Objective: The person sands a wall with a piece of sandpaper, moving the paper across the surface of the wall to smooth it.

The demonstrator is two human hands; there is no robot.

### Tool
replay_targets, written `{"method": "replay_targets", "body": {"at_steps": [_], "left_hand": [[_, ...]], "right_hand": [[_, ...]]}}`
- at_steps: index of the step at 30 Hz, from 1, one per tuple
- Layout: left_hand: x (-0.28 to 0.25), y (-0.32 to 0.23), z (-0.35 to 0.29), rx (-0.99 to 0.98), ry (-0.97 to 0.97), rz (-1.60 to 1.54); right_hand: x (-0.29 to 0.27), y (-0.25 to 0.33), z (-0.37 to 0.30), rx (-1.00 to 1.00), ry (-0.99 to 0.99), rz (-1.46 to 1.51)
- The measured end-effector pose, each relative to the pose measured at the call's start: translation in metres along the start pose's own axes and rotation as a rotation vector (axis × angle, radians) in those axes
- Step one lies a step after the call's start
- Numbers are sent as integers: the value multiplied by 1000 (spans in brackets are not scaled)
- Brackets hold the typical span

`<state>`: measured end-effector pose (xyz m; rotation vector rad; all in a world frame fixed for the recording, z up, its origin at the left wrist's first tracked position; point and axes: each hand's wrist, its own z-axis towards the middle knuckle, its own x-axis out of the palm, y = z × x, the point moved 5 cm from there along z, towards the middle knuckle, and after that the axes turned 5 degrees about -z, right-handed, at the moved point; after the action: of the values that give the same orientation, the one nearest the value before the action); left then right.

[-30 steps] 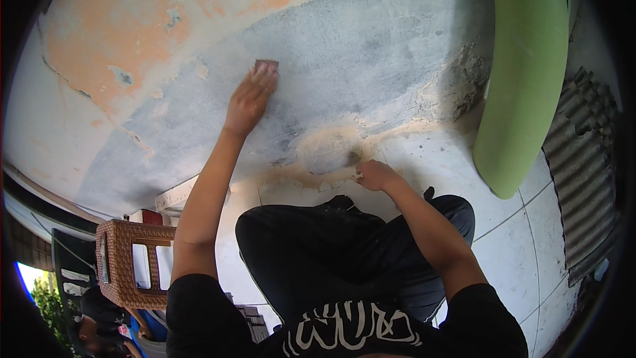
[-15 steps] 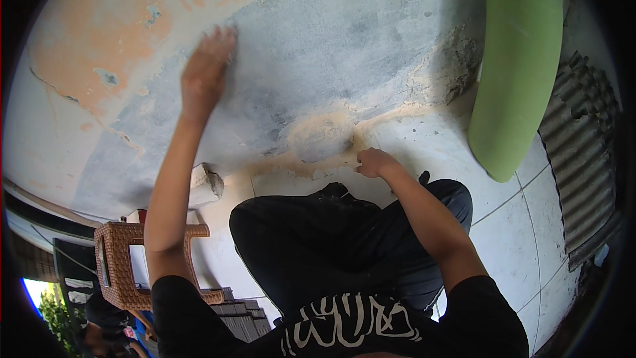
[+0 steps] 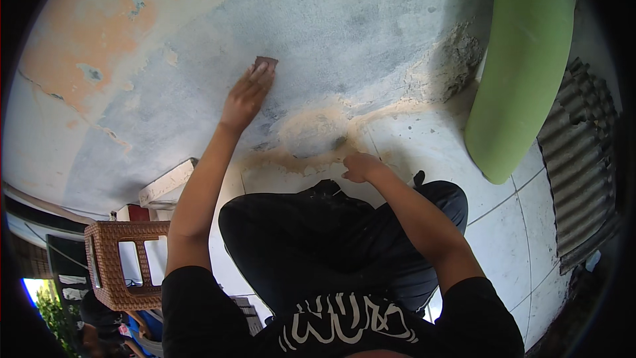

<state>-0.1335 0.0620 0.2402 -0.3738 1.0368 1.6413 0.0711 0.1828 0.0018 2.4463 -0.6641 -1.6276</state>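
My left hand [image 3: 246, 98] presses a small brown piece of sandpaper [image 3: 266, 61] against the grey patch of the wall [image 3: 331, 33], its fingers laid over the sheet. Only the sandpaper's upper edge shows beyond the fingertips. Low down, by the foot of the wall and above my crossed legs [image 3: 298, 238], my right hand [image 3: 361, 167] is curled into a loose fist. Nothing sticks out of it. Orange paint and chipped spots mark the wall at the upper left, and crumbling plaster [image 3: 457, 59] shows near the corner.
A long green panel [image 3: 523, 73] leans at the right, beside corrugated sheets [image 3: 586, 166]. White floor tiles [image 3: 497, 238] lie under me. On the left are a brown woven-pattern plastic stool [image 3: 109, 265], a pale block [image 3: 169, 184] and, farther off, another person [image 3: 103, 321].
My left hand has moved right and down across the wall, and the sandpaper under it now shows. My right hand has shifted slightly left. The view has turned a little.
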Motion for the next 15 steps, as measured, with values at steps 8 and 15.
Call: {"method": "replay_targets", "body": {"at_steps": [8,15], "left_hand": [[7,-25,-23,39,166,-82],[-67,8,27,-64,-114,33]], "right_hand": [[-9,1,-2,35,43,-27],[-4,3,-1,39,103,-55]]}}
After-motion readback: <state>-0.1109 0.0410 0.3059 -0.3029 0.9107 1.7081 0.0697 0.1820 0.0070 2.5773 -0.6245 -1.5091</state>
